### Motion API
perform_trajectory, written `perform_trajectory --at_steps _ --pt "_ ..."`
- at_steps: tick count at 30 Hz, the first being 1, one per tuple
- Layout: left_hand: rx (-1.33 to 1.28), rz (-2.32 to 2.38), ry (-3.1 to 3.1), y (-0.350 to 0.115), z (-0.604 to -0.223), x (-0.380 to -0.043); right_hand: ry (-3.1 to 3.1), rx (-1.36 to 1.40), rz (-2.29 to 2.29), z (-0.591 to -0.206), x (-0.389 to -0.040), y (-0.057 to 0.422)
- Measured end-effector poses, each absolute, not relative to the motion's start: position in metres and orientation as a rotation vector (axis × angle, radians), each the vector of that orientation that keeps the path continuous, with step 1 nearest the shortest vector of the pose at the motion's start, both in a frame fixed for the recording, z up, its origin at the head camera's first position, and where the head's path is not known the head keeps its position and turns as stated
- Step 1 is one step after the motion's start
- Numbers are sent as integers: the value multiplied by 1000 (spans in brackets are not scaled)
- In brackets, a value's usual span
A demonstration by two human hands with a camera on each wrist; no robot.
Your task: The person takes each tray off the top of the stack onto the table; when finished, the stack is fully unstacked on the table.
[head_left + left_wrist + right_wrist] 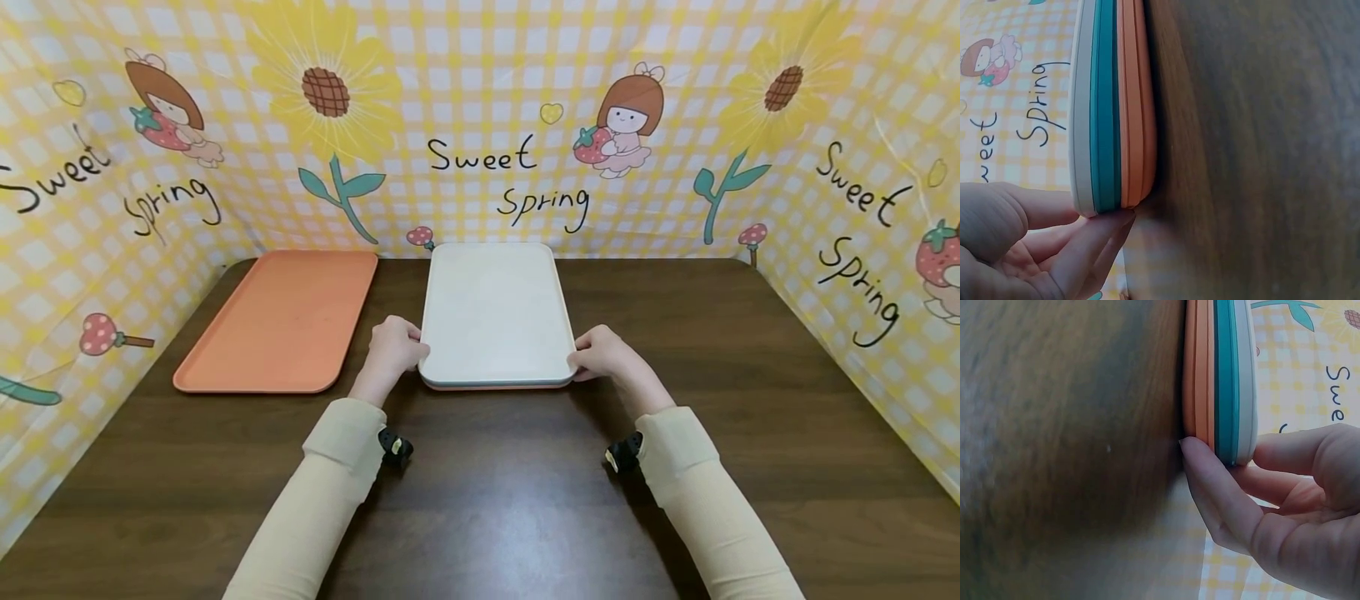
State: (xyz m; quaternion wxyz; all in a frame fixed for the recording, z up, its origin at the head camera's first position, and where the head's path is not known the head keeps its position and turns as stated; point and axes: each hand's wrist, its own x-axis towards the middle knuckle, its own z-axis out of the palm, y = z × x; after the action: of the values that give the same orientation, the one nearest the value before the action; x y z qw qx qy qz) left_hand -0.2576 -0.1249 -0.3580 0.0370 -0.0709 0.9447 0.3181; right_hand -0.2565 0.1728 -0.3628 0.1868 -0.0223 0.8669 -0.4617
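A stack of trays lies near the middle of the table, with a white tray (495, 317) on top. Side edges in the left wrist view show a teal layer (1106, 112) under the white and an orange layer (1135, 112) at the bottom. My left hand (393, 344) grips the stack's left side near the front corner, thumb at the white rim and fingers against the edges below. Opposite it, my right hand (602, 353) holds the right side the same way, one fingertip reaching the lowest orange edge in the right wrist view.
An orange tray (281, 321) lies flat on the brown wooden table (480, 492), left of the stack. Yellow checked cloth (480, 100) walls in the back and both sides. A small black camera sits at each sleeve cuff.
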Motion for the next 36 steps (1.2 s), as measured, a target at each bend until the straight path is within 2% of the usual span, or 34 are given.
perform_trajectory --at_steps 36 --pt "-191 1036 2859 -130 -357 -261 2474 60 -1335 -364 -259 171"
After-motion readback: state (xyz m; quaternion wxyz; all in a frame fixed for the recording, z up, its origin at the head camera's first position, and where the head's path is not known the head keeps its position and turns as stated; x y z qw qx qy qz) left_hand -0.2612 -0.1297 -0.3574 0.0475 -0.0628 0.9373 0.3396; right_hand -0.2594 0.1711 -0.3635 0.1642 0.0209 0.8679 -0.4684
